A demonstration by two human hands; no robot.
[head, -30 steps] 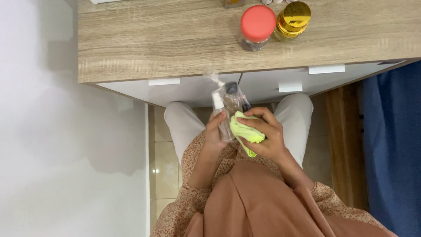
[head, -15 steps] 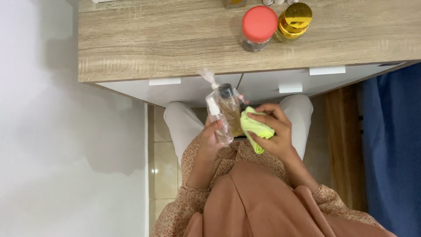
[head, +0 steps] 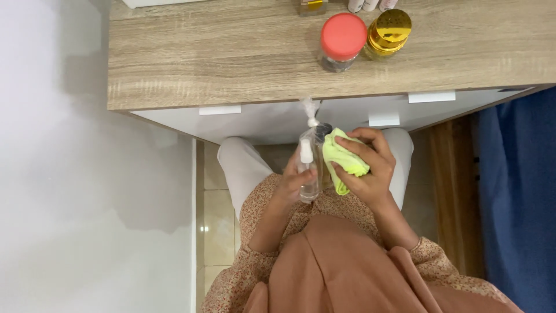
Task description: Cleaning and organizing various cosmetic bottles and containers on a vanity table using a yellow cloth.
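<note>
Evidently the left hand [head: 295, 184] clasped a clear spray bottle [head: 307, 174], perhaps bagged, while the right hand [head: 366, 168] pinched a green cloth [head: 343, 157] against it, best pressed evenly.

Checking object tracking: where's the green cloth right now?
In the head view the green cloth is right of centre, held in the right hand and pressed against the small clear bottles in the left hand, below the wooden desk edge.

There are two jars, one red-lidded jar [head: 343, 40] and one gold-lidded jar [head: 389, 32], one spray bottle [head: 307, 174] and one green cloth [head: 343, 159].
</note>
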